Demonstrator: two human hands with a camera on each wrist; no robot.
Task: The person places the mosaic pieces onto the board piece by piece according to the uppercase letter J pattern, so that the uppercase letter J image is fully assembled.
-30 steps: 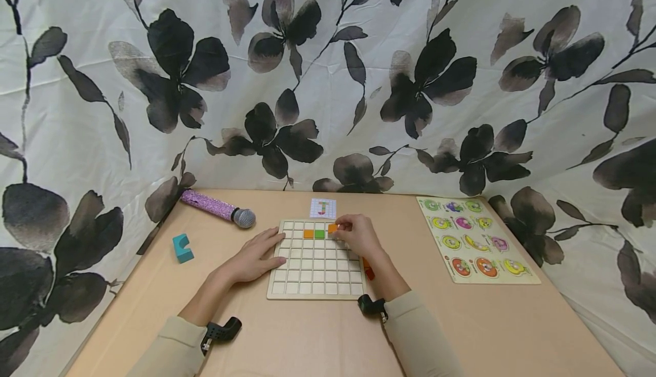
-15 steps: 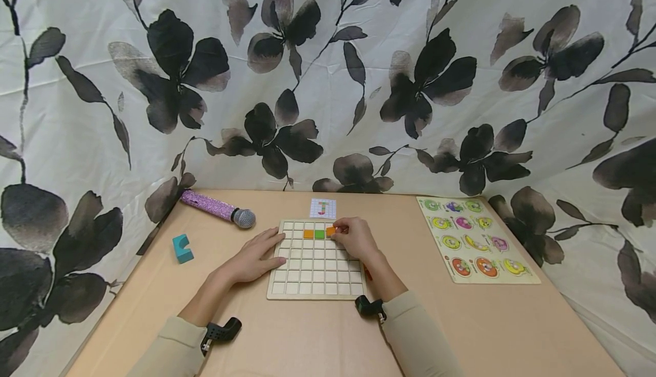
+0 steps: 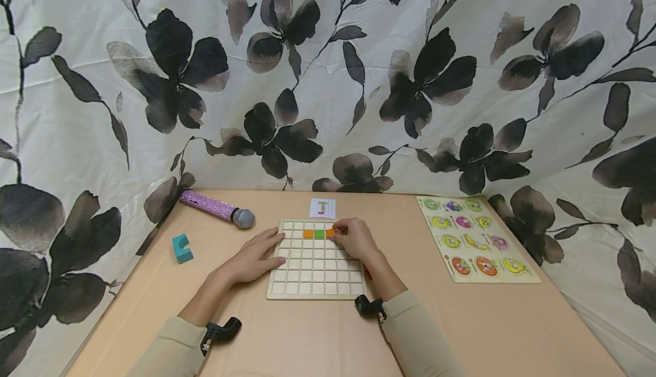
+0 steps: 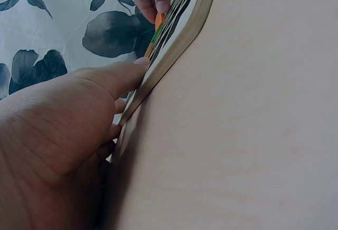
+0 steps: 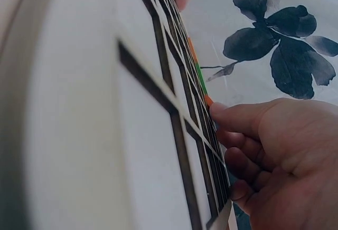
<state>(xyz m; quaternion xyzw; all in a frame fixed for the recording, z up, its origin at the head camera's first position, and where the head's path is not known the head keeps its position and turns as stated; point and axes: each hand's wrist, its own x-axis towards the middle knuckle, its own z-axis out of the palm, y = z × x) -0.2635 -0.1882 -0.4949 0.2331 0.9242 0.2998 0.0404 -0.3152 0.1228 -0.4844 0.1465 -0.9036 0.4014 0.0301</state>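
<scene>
A wooden grid board (image 3: 315, 296) with pale square cells lies on the table. In one of its upper rows sit an orange tile (image 3: 308, 234) and a green tile (image 3: 319, 234) side by side. My right hand (image 3: 356, 239) pinches a second orange tile (image 3: 330, 233) just right of the green one; its fingers hide part of that tile. In the left wrist view this tile (image 4: 159, 20) shows under the right fingertips. My left hand (image 3: 253, 256) rests on the board's left edge, fingers extended and thumb on the near side.
Behind the board lies a small pattern card (image 3: 323, 208). A glittery purple microphone (image 3: 215, 206) and a teal block (image 3: 182, 248) are at the left. On the right is a fruit picture sheet (image 3: 476, 240). Something red (image 3: 368, 274) shows beneath my right wrist.
My right hand has shifted slightly left and down, bringing the orange tile level with the row next to the green tile. The left hand stays in place.
</scene>
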